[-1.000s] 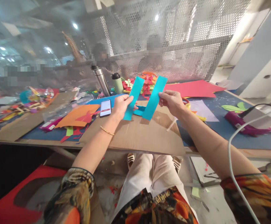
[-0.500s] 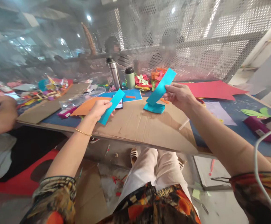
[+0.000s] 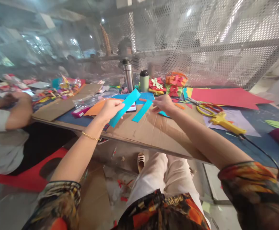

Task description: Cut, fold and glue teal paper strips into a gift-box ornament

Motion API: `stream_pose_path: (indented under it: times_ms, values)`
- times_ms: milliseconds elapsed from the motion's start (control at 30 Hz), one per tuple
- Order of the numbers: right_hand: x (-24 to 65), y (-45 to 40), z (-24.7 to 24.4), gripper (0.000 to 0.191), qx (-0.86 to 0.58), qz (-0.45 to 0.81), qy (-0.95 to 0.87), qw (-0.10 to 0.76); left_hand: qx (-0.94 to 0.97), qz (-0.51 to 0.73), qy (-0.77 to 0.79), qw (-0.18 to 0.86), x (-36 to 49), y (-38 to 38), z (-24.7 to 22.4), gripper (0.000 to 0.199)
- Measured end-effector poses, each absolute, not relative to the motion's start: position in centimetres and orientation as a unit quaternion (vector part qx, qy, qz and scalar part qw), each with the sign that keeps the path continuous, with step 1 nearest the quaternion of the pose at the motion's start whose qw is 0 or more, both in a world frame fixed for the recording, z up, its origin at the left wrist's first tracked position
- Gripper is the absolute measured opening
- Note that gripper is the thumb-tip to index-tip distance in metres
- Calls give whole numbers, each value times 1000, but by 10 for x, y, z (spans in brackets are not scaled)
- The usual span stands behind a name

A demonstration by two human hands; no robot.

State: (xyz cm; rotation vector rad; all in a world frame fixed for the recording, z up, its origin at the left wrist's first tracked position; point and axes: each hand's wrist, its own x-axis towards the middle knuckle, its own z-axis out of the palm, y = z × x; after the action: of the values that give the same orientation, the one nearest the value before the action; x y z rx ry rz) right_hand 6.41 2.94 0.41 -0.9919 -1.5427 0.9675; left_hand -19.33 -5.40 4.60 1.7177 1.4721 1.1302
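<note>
My left hand (image 3: 112,110) is closed on a bright blue paper strip (image 3: 127,106), thumb on top, with the strip slanting up to the right. Beside it a second blue paper strip (image 3: 141,111) slants the same way, low over the cardboard. My right hand (image 3: 163,103) is closed at this strip's upper right end, its fingertips bunched there and partly hidden. Under the right hand a further blue paper piece (image 3: 164,114) shows on the cardboard sheet (image 3: 154,134).
A phone (image 3: 131,107) lies behind the strips. Farther back stand a steel flask (image 3: 128,76) and a green bottle (image 3: 144,81). To the right are scissors (image 3: 206,110), a yellow glue gun (image 3: 226,123) with a cord, and red paper (image 3: 226,95). Another person's arm (image 3: 19,108) rests at left.
My right hand has moved down and left from its raised position, and its strip now slants beside the left one. The left hand keeps its strip. The view has turned slightly right.
</note>
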Motion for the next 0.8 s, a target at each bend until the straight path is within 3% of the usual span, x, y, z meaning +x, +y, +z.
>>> stream_pose_path:
  times_ms: [67, 200, 267, 400, 567, 667, 800]
  values:
    - [86, 18, 22, 18, -441, 364, -652, 498, 679, 404, 531, 306, -184, -53, 49, 37]
    - [131, -17, 54, 33, -408, 120, -783, 454, 775, 330, 470, 264, -142, -40, 58, 39]
    - [148, -33, 57, 40, -399, 74, -822, 398, 836, 298, 420, 187, -113, -32, 61, 34]
    - [173, -63, 34, 23, -413, -14, -838, 358, 908, 249, 333, 41, -67, -32, 52, 23]
    - [196, -106, -12, 35, -417, -171, -845, 290, 915, 208, 254, -237, -74, -72, 4, 35]
    - [204, -126, -30, 35, -387, -162, -881, 218, 913, 207, 233, -262, -95, -96, -24, 33]
    - [208, -141, -34, 32, -374, -119, -897, 204, 915, 236, 254, -208, -110, -111, -36, 25]
